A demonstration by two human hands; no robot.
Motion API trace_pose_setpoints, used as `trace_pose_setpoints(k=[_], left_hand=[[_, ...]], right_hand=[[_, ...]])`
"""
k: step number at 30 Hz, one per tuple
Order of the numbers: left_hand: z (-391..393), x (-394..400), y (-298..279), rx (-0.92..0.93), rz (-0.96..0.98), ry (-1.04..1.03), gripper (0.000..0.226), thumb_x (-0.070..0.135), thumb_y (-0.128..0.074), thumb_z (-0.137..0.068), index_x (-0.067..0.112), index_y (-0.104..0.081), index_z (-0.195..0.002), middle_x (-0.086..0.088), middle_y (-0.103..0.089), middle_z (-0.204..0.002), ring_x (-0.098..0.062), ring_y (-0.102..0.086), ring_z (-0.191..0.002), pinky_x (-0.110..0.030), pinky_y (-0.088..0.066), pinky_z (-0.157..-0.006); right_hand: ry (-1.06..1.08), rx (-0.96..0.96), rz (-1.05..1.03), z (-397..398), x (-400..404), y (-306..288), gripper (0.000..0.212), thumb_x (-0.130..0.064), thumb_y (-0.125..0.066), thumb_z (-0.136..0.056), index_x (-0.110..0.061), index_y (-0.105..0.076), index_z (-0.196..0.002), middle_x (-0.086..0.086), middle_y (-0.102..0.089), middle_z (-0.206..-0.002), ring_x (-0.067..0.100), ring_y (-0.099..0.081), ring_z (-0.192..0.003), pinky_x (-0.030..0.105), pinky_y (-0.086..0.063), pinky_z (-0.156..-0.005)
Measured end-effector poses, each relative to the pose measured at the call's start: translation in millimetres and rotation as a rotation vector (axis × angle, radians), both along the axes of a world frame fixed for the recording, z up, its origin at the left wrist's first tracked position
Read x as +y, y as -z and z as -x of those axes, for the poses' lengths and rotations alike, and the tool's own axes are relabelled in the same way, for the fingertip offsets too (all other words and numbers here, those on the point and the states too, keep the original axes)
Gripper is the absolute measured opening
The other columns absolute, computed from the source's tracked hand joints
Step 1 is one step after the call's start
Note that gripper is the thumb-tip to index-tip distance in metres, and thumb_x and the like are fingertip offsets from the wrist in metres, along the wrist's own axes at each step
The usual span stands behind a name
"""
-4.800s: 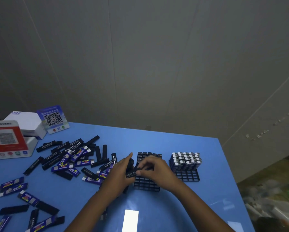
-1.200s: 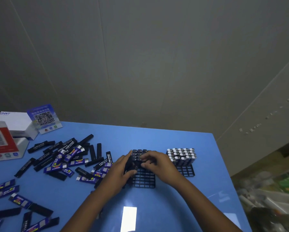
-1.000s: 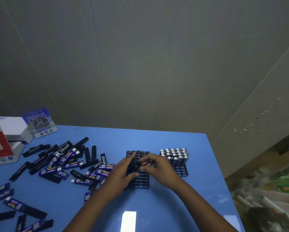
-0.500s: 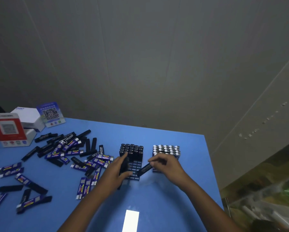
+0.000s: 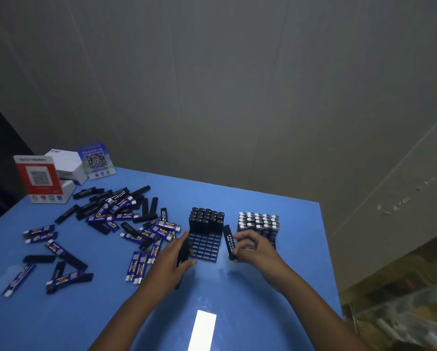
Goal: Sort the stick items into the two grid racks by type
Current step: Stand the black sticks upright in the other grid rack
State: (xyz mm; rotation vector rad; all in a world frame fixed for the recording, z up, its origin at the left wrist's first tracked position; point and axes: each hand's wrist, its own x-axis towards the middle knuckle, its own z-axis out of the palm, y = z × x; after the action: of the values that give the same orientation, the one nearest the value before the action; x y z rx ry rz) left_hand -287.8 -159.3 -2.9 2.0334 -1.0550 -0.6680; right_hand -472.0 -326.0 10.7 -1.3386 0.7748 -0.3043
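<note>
At the far left corner of the blue table (image 5: 263,295) stand a red sign (image 5: 40,178), a white box (image 5: 68,165) and a small blue sign (image 5: 97,160) with a square code. In front of them many sticks (image 5: 116,211) lie scattered, some black, some purple with white ends. Three purple ones lie side by side near the left hand (image 5: 171,259). This hand grips some black sticks (image 5: 183,250) at the left edge of the black rack (image 5: 204,247). The back rows of this rack are filled with upright black sticks; the front cells are empty. Just right of it the right hand (image 5: 252,249) pinches one black stick (image 5: 229,243), nearly upright, between the two racks. The second rack (image 5: 259,224), partly behind this hand, holds sticks with silver tops. A bright reflection (image 5: 202,330) lies on the table near the front edge. Behind the table is a plain grey wall (image 5: 212,84); at the far right is blurred clutter (image 5: 402,307).
</note>
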Motion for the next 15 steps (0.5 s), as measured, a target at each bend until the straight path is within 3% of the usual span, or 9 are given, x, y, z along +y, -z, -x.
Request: trace_pose_setpoints(k=[2,5,7,10,15], left_hand=[[-5.3,-0.6,2.4,0.004,-0.009,0.0,0.071,0.017,-0.069,-0.09,0.019,-0.032,-0.15,0.007,-0.045,-0.139,-0.003,-0.041,-0.125,-0.016,-0.029,-0.105],[-13.5,-3.0,4.8,-0.007,-0.009,0.014,0.071,0.019,-0.069,-0.09,0.02,-0.032,-0.151,-0.002,-0.05,-0.142,-0.012,-0.045,-0.129,-0.02,-0.032,-0.107],[-18.4,-5.3,6.6,-0.003,-0.009,0.021,0.071,0.02,-0.069,-0.09,0.02,-0.032,-0.151,-0.002,-0.051,-0.14,-0.013,-0.046,-0.128,-0.017,-0.031,-0.105],[-27.1,-9.0,10.9,0.006,0.009,0.029,0.07,0.018,-0.069,-0.09,0.018,-0.033,-0.15,-0.005,-0.055,-0.135,-0.014,-0.048,-0.126,-0.014,-0.031,-0.103],[-45.3,-15.1,17.7,0.013,0.003,0.036,0.071,0.021,-0.069,-0.09,0.022,-0.031,-0.151,-0.004,-0.055,-0.135,-0.015,-0.047,-0.129,-0.019,-0.031,-0.106]], right_hand=[[-0.037,-0.016,0.047,-5.0,3.7,-1.6,0.043,0.002,-0.066,-0.09,-0.017,-0.055,-0.127,0.008,-0.065,-0.088,0.019,-0.071,-0.082,0.026,-0.056,-0.077],[-0.127,0.005,0.208,-11.6,6.5,-1.8,0.062,-0.005,-0.068,-0.09,-0.039,-0.047,-0.137,0.006,-0.057,-0.092,0.016,-0.068,-0.081,0.039,-0.057,-0.088],[-0.174,0.028,0.32,-16.7,6.7,-1.3,0.067,-0.006,-0.068,-0.091,-0.046,-0.045,-0.139,0.005,-0.053,-0.092,0.013,-0.064,-0.079,0.041,-0.055,-0.091],[-0.178,0.058,0.427,-27.4,8.7,-3.5,0.06,-0.006,-0.067,-0.09,-0.048,-0.05,-0.13,0.006,-0.054,-0.093,0.015,-0.065,-0.08,0.039,-0.057,-0.085],[-0.064,0.101,0.566,-43.8,6.8,-2.4,0.034,-0.008,-0.068,-0.09,-0.036,-0.06,-0.107,0.0,-0.063,-0.092,0.014,-0.065,-0.078,0.029,-0.053,-0.077]])
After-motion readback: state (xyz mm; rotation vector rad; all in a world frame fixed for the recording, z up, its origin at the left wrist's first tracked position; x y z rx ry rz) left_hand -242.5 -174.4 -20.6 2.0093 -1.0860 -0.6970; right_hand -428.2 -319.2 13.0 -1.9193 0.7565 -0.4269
